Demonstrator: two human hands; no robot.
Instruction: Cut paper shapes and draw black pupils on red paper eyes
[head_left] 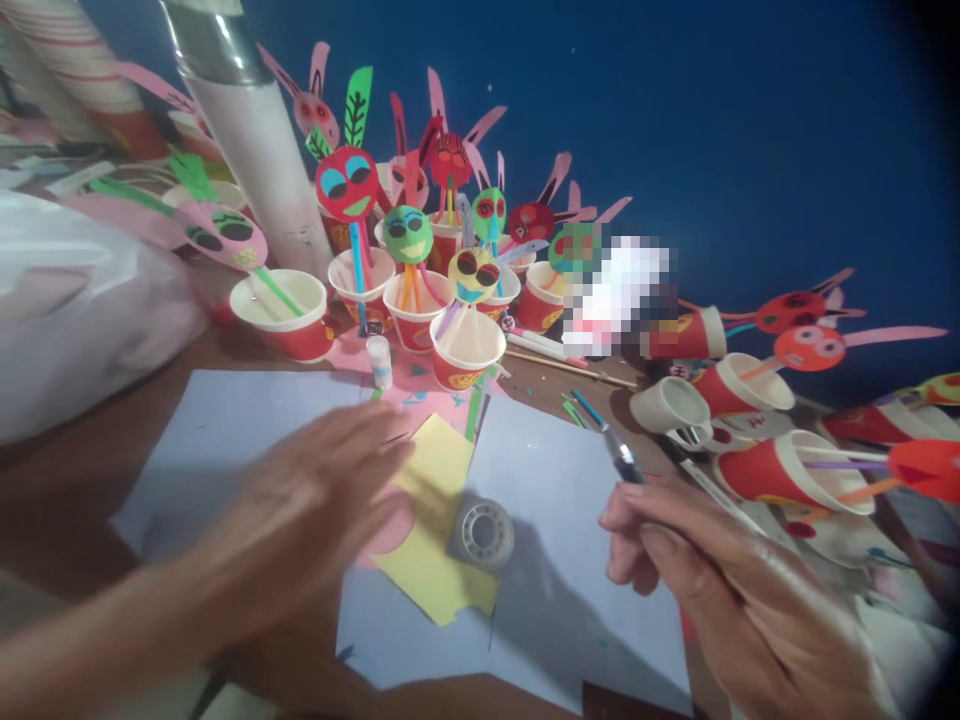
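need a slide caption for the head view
Right hand grips a slim tool; left hand over paper sheets, red-and-white cups behind.

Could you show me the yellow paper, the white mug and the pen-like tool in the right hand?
Yellow paper (433, 508): head view, near the middle of its surface.
White mug (652, 413): head view, on its outer side.
Pen-like tool (622, 457): head view, on its shiny metal section.
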